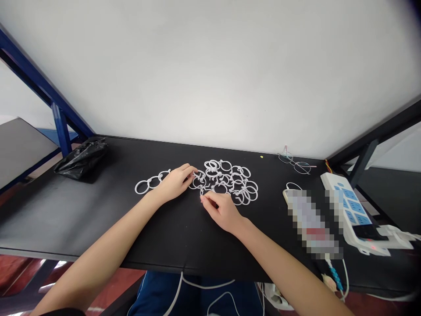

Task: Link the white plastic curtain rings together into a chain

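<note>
A heap of several white plastic rings (230, 181) lies on the black table (98, 210). A short chain of linked white rings (149, 183) stretches to the left of it. My left hand (176, 181) rests over the chain's right end, its fingers pinched on a ring at the heap's left edge. My right hand (222, 210) sits just below the heap, fingertips pinched on a ring at the heap's lower left. Both hands meet close together at the same spot.
A crumpled black plastic bag (82, 158) lies at the far left. Eyeglasses (294, 163) rest near the back wall. A white power strip (351, 210) and a blurred-out device (311, 219) with cables occupy the right side. Blue shelf legs (61, 127) stand at left.
</note>
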